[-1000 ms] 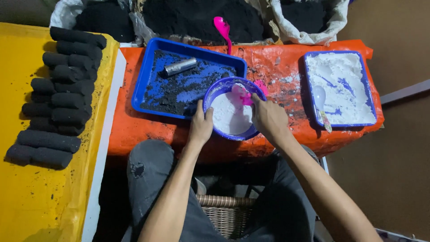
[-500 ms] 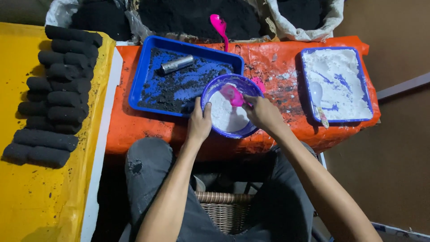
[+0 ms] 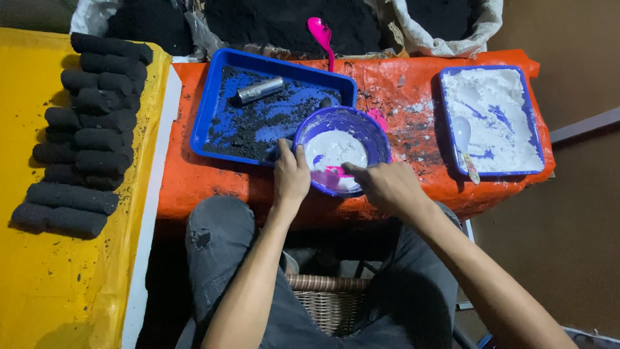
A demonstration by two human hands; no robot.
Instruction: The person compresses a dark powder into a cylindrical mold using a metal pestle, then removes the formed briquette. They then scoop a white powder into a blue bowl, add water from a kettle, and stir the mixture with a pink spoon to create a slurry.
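Observation:
A blue bowl [image 3: 371, 128] holding white paste sits on the orange-covered table [image 3: 194, 181]. My left hand [image 3: 291, 173] grips the bowl's near left rim. My right hand [image 3: 386, 186] holds a pink spoon [image 3: 334, 172] whose scoop lies in the paste at the bowl's near side. Beside the bowl to the left is a blue tray [image 3: 213, 103] scattered with black powder, with a metal tube [image 3: 259, 90] lying in it.
A second blue tray [image 3: 492, 119] of white powder with a white spoon [image 3: 462, 136] stands at the right. Another pink spoon [image 3: 321, 33] sticks out of sacks of black powder at the back. Several black cylinders [image 3: 84, 129] lie on a yellow sheet at left. A wicker basket [image 3: 326, 304] sits below.
My right hand has swept the pink spoon from the bowl's far side round to its near side through the white paste. My left hand has kept its hold on the rim.

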